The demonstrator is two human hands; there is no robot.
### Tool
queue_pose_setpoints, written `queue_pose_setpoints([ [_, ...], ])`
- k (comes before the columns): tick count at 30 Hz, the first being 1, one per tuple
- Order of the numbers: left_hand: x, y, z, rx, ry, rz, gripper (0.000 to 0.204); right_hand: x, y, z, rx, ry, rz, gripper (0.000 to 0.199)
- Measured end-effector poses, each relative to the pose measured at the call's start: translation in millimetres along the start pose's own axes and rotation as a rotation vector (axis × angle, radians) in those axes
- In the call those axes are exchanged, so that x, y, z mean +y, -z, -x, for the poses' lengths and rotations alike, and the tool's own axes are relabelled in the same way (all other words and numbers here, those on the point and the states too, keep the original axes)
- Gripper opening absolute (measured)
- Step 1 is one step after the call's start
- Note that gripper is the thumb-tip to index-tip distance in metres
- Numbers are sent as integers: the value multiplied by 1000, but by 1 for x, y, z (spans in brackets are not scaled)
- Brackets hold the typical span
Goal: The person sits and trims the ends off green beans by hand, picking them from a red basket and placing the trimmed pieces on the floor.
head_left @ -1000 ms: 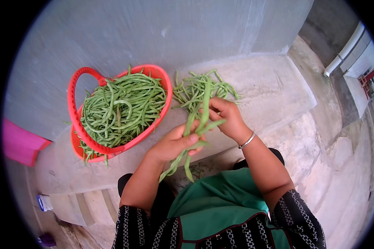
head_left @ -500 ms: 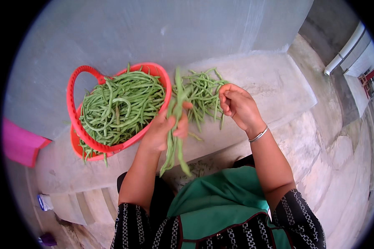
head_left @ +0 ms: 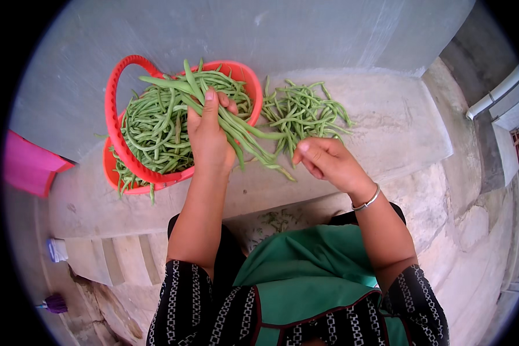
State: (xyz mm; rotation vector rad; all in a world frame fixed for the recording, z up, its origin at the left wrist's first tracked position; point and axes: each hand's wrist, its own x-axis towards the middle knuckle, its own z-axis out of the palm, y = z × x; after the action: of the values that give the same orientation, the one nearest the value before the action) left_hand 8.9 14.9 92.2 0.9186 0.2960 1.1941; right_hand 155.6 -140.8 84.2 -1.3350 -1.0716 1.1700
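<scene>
My left hand (head_left: 209, 135) is closed round a bunch of long green beans (head_left: 236, 128), held over the right side of a red basket (head_left: 254, 86). Their far ends point up over the heap, while the near ends fan out toward my right hand. Green beans (head_left: 155, 124) fill the basket, some hanging over its front rim. My right hand (head_left: 326, 164), with a silver bangle on its wrist, has thumb and fingers pinched together close to the tips of the held beans. Whatever lies between those fingertips is hidden.
A loose pile of green beans (head_left: 308, 109) lies on the concrete ledge (head_left: 392, 115), right of the basket. Behind stands a grey wall (head_left: 328, 34). Green scraps (head_left: 277, 219) lie below the ledge, and a pink object (head_left: 32, 164) is at far left.
My left hand has lifted the bunch up and left, tilting it from upright to slanting over the basket. My right hand has come lower, near the bean tips. The view has shifted slightly.
</scene>
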Motion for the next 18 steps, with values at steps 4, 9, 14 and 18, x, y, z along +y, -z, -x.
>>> queue_pose_setpoints([
  [4, 6, -16, 9, -91, -283, -365, 15, 10, -10, -4, 50, 101, 336, 39],
  [9, 3, -27, 24, -183, -415, -566, 16, 12, -23, -5, 29, 113, 570, 26],
  [14, 4, -25, 21, -105, -416, -536, 13, 24, -21, -11, 130, 482, 640, 19],
  [18, 10, -7, -3, 127, -173, -130, 11, 14, -12, -7, 110, 269, 21, 19],
])
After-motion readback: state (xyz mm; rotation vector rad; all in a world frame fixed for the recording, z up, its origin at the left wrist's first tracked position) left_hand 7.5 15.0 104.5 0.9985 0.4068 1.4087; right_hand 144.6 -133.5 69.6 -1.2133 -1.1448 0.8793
